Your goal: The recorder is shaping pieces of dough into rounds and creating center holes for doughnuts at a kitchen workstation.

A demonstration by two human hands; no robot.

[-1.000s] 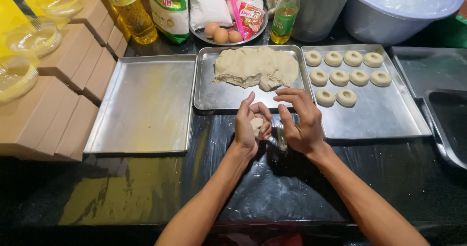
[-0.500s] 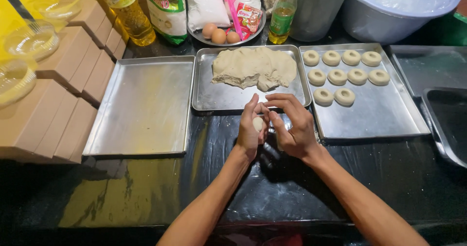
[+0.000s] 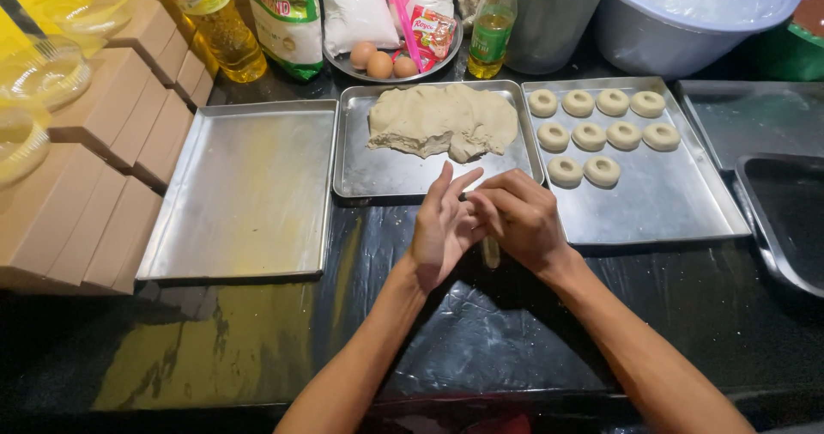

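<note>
1. A small piece of dough (image 3: 490, 251) sits between the two hands, mostly hidden; only a pale sliver shows below the right palm, over the black plastic-covered table (image 3: 481, 348).
2. The left hand (image 3: 442, 228) stands on edge with fingers straight and slightly fanned, its palm pressed toward the piece. The right hand (image 3: 519, 215) is curled loosely over it, fingers bent inward. Both hold the dough between them, though how tightly cannot be told.
3. Just beyond the hands, the middle metal tray (image 3: 378, 172) carries a large flattened dough mass (image 3: 442, 121), most of it unshaped.
4. To the right, another tray (image 3: 661, 202) holds ten ring-shaped dough pieces (image 3: 601, 129) in three rows, filling only its far part; much bare metal remains. So a minor share appears shaped, and the bulk is left.
5. The left tray (image 3: 240, 194) holds nothing.
6. Further out: brown cardboard boxes (image 3: 94, 168) at the left, oil bottles (image 3: 215, 22), a plate of eggs (image 3: 378, 59), bags of ingredients, and a large basin (image 3: 687, 18) at the back.
</note>
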